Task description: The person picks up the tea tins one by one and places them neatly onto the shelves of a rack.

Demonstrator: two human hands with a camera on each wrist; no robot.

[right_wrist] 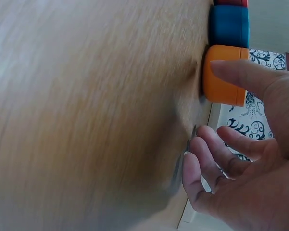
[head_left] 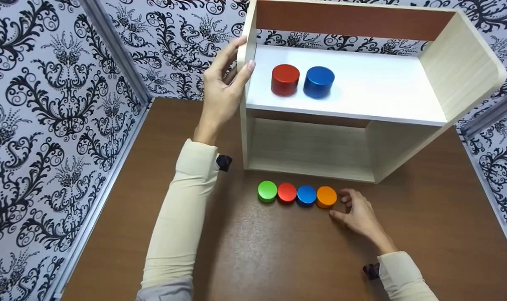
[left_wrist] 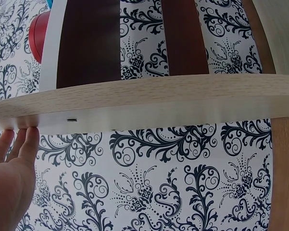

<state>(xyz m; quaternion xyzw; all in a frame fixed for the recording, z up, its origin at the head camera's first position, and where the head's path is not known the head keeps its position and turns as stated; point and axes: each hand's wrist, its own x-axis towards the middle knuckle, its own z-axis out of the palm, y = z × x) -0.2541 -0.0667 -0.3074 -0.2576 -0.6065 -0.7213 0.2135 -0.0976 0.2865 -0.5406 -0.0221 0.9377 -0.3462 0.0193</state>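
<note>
My left hand holds the left side panel of a pale wooden shelf unit, its thumb at the front edge. In the left wrist view the fingertips press on the panel's outer face. On the table, my right hand has its relaxed fingers and thumb spread beside an orange round container, at the right end of a row. Leftward from it stand a blue container, a red container and a green container. In the right wrist view the thumb overlaps the orange container.
A larger red container and a larger blue container stand on the left part of the white upper shelf. Below it is an open lower compartment. Patterned walls border the brown table.
</note>
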